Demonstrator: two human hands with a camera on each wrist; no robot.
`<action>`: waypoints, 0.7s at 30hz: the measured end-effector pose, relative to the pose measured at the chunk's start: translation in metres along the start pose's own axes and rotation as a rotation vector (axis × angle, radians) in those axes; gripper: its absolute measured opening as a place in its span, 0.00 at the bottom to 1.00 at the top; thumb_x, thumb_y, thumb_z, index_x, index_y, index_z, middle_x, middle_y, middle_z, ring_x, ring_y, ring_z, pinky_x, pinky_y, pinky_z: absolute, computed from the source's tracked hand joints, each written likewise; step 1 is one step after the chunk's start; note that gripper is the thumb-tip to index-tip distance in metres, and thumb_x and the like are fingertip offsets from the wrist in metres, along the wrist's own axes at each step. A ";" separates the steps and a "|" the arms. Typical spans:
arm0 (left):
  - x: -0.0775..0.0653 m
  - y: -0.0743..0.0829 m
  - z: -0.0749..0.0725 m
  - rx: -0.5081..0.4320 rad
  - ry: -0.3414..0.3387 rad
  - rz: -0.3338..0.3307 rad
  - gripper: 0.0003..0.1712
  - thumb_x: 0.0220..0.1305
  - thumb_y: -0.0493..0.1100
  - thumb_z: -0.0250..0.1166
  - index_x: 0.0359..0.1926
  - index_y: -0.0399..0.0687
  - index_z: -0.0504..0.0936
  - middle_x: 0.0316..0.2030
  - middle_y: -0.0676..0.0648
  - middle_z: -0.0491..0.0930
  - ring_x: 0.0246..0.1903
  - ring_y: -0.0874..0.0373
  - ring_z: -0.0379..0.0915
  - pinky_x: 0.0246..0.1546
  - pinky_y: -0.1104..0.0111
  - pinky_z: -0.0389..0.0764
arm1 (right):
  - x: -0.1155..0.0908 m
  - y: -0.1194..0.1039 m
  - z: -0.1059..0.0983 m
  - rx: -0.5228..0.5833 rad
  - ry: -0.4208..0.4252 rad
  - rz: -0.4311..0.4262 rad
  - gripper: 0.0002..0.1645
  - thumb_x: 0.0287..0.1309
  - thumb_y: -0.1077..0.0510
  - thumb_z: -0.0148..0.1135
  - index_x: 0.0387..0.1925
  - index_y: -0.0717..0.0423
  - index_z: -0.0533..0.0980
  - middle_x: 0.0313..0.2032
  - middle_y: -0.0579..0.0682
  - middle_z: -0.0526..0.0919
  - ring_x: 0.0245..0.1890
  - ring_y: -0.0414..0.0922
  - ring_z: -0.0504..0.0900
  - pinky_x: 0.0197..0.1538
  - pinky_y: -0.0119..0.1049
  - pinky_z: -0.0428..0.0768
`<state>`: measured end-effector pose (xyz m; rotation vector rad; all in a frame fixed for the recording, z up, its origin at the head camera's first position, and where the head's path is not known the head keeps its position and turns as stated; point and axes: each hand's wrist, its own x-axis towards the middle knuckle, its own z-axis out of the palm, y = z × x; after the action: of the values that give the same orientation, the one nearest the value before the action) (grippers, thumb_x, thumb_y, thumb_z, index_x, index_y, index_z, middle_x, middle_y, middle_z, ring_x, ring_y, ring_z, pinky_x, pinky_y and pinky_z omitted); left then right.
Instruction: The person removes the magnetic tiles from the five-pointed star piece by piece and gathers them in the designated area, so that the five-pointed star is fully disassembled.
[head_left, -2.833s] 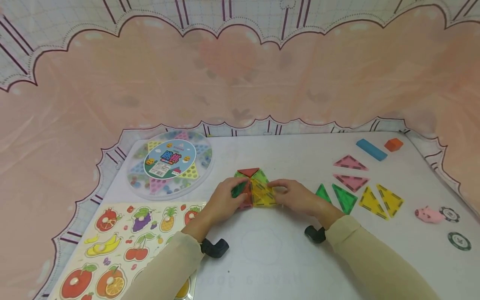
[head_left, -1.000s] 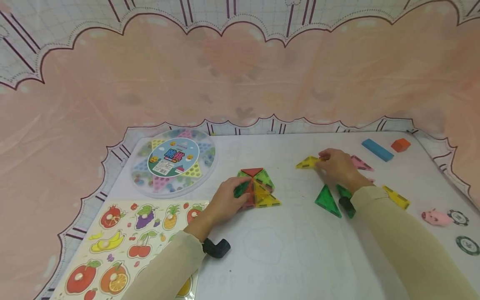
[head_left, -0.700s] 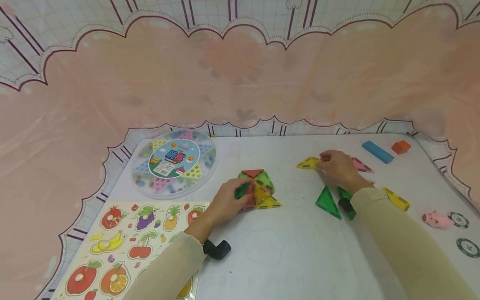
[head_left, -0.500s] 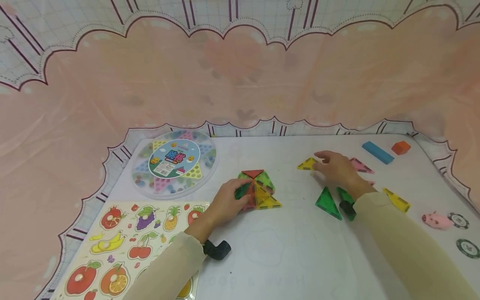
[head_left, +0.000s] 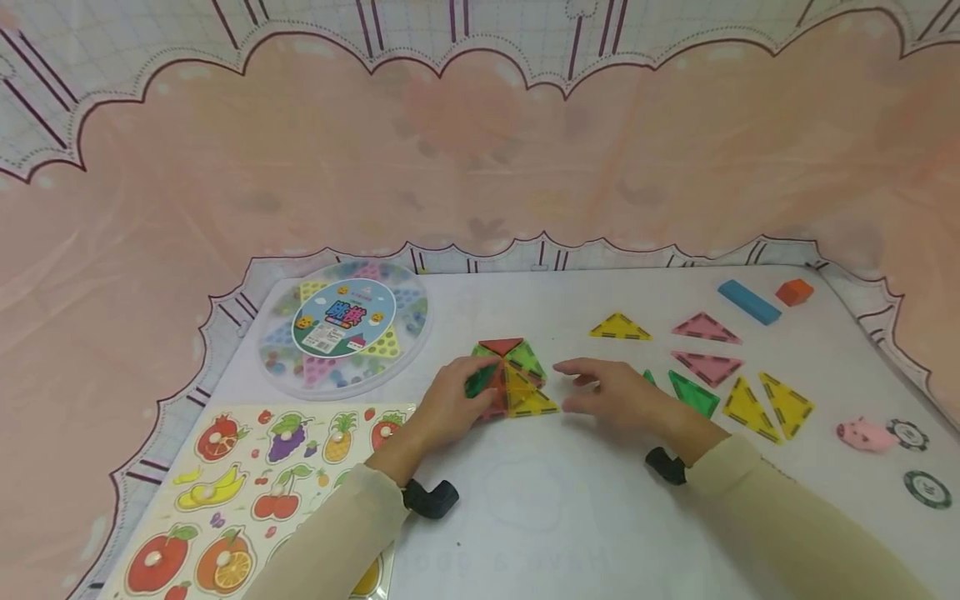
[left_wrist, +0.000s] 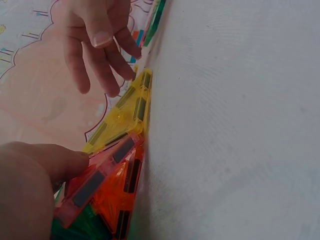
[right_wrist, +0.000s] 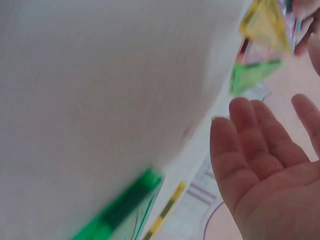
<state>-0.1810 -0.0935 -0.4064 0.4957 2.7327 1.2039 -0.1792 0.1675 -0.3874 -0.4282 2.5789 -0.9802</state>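
Note:
My left hand [head_left: 448, 406] grips the left side of a small cluster of see-through magnetic tiles on the white table. The cluster shows a red tile [head_left: 501, 345] at the back, a green tile [head_left: 529, 360] and a yellow tile [head_left: 531, 402] on the right. In the left wrist view, my thumb presses a pink-red tile [left_wrist: 97, 180] above an orange one [left_wrist: 120, 192]. My left fingers hide part of the cluster. My right hand [head_left: 618, 396] hovers just right of it, fingers apart and holding nothing. A loose yellow triangle tile [head_left: 620, 327] lies behind that hand.
Right of my right hand lie pink [head_left: 707, 367], green [head_left: 693, 394] and yellow triangle tiles [head_left: 752, 408]. Farther right are a blue block [head_left: 750, 302], orange block [head_left: 795, 292], pink pig [head_left: 865, 434] and chips [head_left: 927, 489]. Left stand a round game box [head_left: 408, 333] and fruit puzzle board [head_left: 255, 458].
My right hand took a yellow triangle tile from the cluster, laid it at the back and let go. It has since come back left and nearer, beside the cluster. The left hand stays put.

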 end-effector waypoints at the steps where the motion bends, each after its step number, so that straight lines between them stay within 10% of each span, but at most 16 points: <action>1: 0.000 0.000 0.000 0.001 -0.001 0.001 0.25 0.58 0.46 0.60 0.58 0.59 0.70 0.54 0.52 0.68 0.55 0.57 0.60 0.55 0.61 0.61 | 0.000 -0.002 0.003 0.011 -0.017 0.004 0.33 0.48 0.45 0.64 0.59 0.36 0.66 0.53 0.42 0.71 0.50 0.44 0.70 0.50 0.44 0.70; 21: -0.001 0.000 0.001 0.021 -0.003 -0.003 0.25 0.59 0.47 0.59 0.58 0.59 0.69 0.56 0.51 0.67 0.58 0.56 0.58 0.57 0.60 0.58 | 0.013 -0.020 0.024 -0.003 -0.111 0.020 0.27 0.45 0.47 0.67 0.50 0.31 0.71 0.45 0.36 0.71 0.44 0.40 0.68 0.50 0.40 0.68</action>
<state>-0.1803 -0.0935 -0.4069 0.4949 2.7459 1.1735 -0.1775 0.1343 -0.3930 -0.4441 2.4814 -0.9196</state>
